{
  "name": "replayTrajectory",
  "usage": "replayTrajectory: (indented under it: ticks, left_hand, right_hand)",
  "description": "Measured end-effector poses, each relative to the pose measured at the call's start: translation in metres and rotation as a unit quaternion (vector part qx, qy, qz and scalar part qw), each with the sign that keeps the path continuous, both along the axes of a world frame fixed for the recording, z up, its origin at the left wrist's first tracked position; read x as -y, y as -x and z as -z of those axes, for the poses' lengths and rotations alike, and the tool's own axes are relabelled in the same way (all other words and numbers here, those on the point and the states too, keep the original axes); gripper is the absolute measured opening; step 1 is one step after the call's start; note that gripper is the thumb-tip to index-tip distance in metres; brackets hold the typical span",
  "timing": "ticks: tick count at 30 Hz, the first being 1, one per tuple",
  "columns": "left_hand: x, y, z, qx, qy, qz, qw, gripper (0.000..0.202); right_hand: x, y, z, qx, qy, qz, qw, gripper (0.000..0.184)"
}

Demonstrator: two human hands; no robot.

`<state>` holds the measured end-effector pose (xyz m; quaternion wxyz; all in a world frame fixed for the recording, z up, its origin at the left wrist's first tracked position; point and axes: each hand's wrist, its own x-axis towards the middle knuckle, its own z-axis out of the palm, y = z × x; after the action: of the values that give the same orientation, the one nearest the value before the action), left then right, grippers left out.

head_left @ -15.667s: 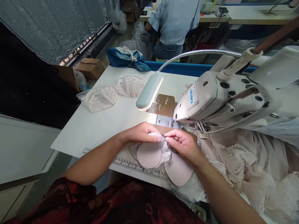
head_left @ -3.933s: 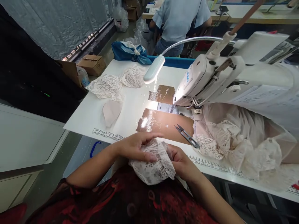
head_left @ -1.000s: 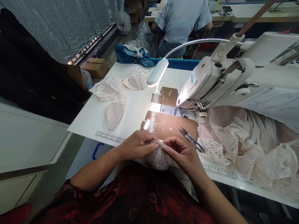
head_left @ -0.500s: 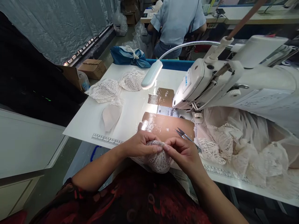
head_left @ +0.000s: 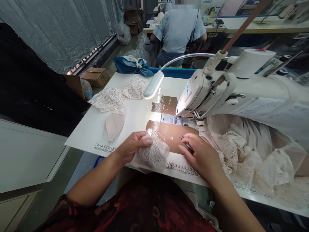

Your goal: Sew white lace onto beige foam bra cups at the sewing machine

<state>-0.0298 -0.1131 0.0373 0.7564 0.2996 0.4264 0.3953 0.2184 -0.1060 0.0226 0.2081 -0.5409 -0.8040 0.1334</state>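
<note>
My left hand point(head_left: 136, 145) is closed on the upper edge of a lace bra cup point(head_left: 153, 154), thumb on top, at the table's front edge. The cup is pale, with sheer fabric hanging round it. To the right, my right hand point(head_left: 200, 153) has its fingers closed round small dark thread snips point(head_left: 189, 147) lying over the brown tape-covered patch point(head_left: 164, 132). The tips of the snips point up and left; part of them is hidden under the fingers. Just beyond is the needle area of a white sewing machine point(head_left: 193, 93).
More lace cups point(head_left: 108, 98) lie at the table's left, with a plain pale cup piece point(head_left: 114, 127) below them. A pile of lace and mesh point(head_left: 253, 161) fills the right side. A lamp point(head_left: 154, 84) hangs over the table point(head_left: 89, 129). A co-worker point(head_left: 180, 32) sits beyond.
My right hand has left the lace cup, moved right and closed on the thread snips. My left hand has shifted left and up with the cup. The view has tilted up slightly.
</note>
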Motion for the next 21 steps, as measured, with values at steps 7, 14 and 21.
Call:
replayTrajectory:
  ticks: [7,14,21]
  left_hand:
    - [-0.015,0.038,-0.023,-0.284,-0.236,-0.140,0.919,0.026]
    - [-0.057,0.002,-0.017,-0.627,-0.548,-0.134,0.537,0.024]
    - [-0.070,-0.087,0.030,-0.700,-0.523,0.162,0.459,0.018]
  right_hand:
    - [-0.019,-0.011,0.012,0.247,-0.007,0.131,0.960,0.017]
    - [-0.029,-0.022,0.009,0.279,0.033,0.178,0.943,0.024]
    - [-0.027,-0.020,-0.005,0.201,0.047,0.079,0.975,0.027]
